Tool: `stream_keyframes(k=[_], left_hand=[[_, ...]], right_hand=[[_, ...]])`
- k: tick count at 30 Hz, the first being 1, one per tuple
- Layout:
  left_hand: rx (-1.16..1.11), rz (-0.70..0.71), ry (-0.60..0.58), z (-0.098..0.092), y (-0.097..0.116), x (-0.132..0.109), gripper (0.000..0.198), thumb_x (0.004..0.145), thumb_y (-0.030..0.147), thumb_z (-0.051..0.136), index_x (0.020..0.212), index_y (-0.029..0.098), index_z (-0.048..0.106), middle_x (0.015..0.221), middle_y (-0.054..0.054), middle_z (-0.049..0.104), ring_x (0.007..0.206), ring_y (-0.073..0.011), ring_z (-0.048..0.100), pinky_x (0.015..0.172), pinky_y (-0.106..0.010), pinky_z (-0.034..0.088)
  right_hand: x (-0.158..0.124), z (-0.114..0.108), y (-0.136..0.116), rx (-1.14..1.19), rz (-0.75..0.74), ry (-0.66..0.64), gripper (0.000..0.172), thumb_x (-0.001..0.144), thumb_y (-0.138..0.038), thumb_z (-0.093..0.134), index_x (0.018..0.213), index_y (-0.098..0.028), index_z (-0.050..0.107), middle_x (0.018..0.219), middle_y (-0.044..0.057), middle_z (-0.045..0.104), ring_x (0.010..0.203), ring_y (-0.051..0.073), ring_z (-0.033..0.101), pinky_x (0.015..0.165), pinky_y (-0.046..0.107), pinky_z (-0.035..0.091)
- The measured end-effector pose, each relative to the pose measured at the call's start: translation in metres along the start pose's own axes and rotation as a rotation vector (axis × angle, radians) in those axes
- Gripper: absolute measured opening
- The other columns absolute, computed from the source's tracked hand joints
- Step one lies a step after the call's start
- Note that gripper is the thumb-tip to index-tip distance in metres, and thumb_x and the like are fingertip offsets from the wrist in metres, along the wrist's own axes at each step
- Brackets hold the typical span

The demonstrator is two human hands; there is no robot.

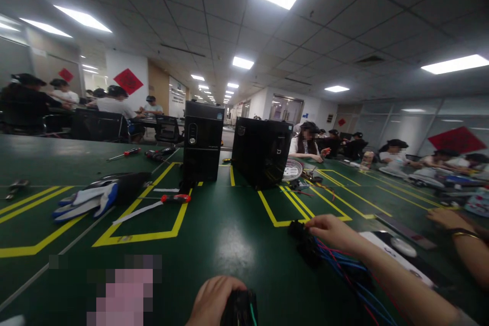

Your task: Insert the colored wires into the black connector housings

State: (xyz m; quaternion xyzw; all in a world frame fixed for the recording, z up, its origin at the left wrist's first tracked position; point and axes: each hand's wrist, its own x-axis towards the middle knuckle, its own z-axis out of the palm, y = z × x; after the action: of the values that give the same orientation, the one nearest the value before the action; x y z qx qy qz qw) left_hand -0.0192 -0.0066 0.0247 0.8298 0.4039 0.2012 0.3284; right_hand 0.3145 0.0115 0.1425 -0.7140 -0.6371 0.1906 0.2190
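A: Why do the two hands hold things so?
B: For steadiness, I'd guess; the right hand (pixel 330 232) is narrow, its fingers closed on the black plugs (pixel 296 229) of a cable bundle (pixel 311 253), perhaps to keep the wires (pixel 346 267) together; the left hand (pixel 216 298) wraps a dark block (pixel 239 308) with a green wire (pixel 252 311) (the view's lower edge cuts it off, so I can't tell what it is).

A: And the computers?
B: A left tower (pixel 202 147) and a right tower (pixel 262 155) stand upright beyond the bundle, presumably set back to give the hands room; a red-handled screwdriver (pixel 176 198) lies well left of the bundle.

A: Where does the bundle lie, then?
B: On the green desk (pixel 233 214), right under the right hand, wires trailing beneath that forearm; the left hand is left of the bundle and nearer the viewer; a white panel (pixel 399 263) lies right of the bundle; a co-worker's hand (pixel 446 220) is farther right of it.
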Motion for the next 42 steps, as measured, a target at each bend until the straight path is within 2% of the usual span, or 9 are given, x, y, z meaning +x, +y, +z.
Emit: stream_keyframes(k=[3,8,14,21,29,35,42], left_hand=[[-0.043,0.005,0.020,-0.002,0.005,-0.007,0.049,0.060,0.017,0.070,0.107,0.026,0.057,0.113,-0.001,0.060,0.110,-0.0230,0.051,0.098,-0.034,0.036],[-0.061,0.005,0.004,-0.002,0.004,-0.008,0.050,0.059,0.017,0.069,0.107,0.026,0.056,0.112,-0.002,0.059,0.111,-0.0244,0.049,0.099,-0.035,0.035],[-0.037,0.016,0.006,-0.002,0.004,-0.007,0.050,0.060,0.018,0.067,0.109,0.025,0.056,0.112,-0.003,0.059,0.111,-0.0245,0.049,0.099,-0.036,0.035],[-0.020,0.027,-0.004,-0.004,0.004,-0.006,0.050,0.060,0.018,0.066,0.108,0.025,0.056,0.113,-0.003,0.060,0.111,-0.0245,0.050,0.097,-0.035,0.037],[0.018,0.018,0.043,0.000,0.005,-0.007,0.050,0.058,0.018,0.067,0.106,0.027,0.056,0.110,-0.001,0.061,0.108,-0.0240,0.052,0.096,-0.035,0.037],[0.003,0.015,0.002,-0.005,0.008,-0.007,0.050,0.059,0.021,0.068,0.108,0.025,0.057,0.111,-0.002,0.061,0.110,-0.0242,0.051,0.097,-0.035,0.036],[-0.015,0.015,0.016,-0.002,0.006,-0.007,0.049,0.060,0.021,0.068,0.107,0.026,0.057,0.112,-0.002,0.060,0.110,-0.0242,0.050,0.098,-0.035,0.036]], right_hand=[[-0.004,0.023,0.014,-0.211,-0.053,0.010,0.024,0.075,-0.012,0.055,0.086,-0.018,0.075,0.085,0.007,0.074,0.083,0.023,0.064,0.075,0.032,0.044],[-0.007,0.031,0.023,-0.424,-0.111,-0.002,0.029,0.080,-0.015,0.050,0.096,-0.019,0.073,0.098,0.010,0.072,0.090,0.024,0.064,0.077,0.031,0.044],[-0.013,0.033,0.018,-0.584,-0.177,0.053,0.031,0.081,-0.013,0.046,0.091,-0.021,0.073,0.091,0.008,0.069,0.090,0.023,0.061,0.076,0.030,0.042],[-0.016,0.036,0.008,-0.737,-0.271,0.059,0.032,0.083,-0.011,0.043,0.075,-0.021,0.073,0.084,0.009,0.068,0.084,0.023,0.058,0.070,0.031,0.038],[-0.017,0.042,0.011,-0.811,-0.315,0.097,0.032,0.089,-0.013,0.043,0.077,-0.020,0.072,0.084,0.009,0.066,0.082,0.023,0.055,0.066,0.032,0.035],[-0.014,0.040,0.017,-0.808,-0.349,0.116,0.031,0.089,-0.011,0.044,0.082,-0.019,0.072,0.084,0.009,0.066,0.083,0.023,0.054,0.067,0.032,0.036],[-0.013,0.040,0.018,-0.790,-0.371,0.113,0.030,0.089,-0.011,0.044,0.082,-0.020,0.073,0.083,0.008,0.065,0.083,0.022,0.054,0.068,0.032,0.037]])
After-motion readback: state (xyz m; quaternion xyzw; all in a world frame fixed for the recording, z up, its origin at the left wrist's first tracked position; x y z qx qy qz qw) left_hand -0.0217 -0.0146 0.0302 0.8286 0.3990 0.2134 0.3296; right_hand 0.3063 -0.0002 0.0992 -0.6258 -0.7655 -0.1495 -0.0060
